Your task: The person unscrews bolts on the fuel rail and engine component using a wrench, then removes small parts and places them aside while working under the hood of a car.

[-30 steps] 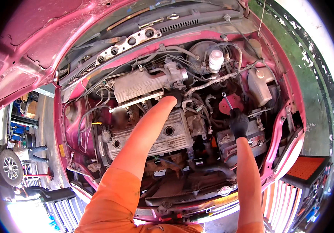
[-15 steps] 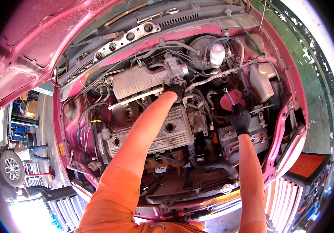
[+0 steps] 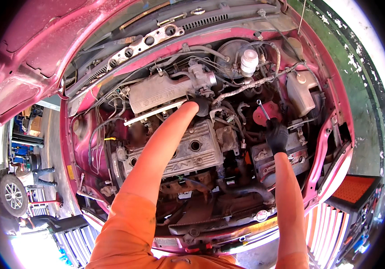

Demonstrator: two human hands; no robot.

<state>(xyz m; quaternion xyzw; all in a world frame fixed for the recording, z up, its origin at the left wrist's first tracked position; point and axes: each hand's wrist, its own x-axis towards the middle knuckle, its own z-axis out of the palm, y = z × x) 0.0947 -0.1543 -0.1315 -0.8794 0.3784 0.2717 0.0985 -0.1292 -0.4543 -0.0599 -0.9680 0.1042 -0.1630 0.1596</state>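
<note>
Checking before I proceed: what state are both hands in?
Left hand: cannot tell, fingers hidden.
Right hand: closed, holding a ring-ended wrench.

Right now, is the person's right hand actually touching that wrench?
Touching. The head view shows the black-gloved right hand closed around the lower part of the wrench, its ring end sticking out beyond the fingers.
</note>
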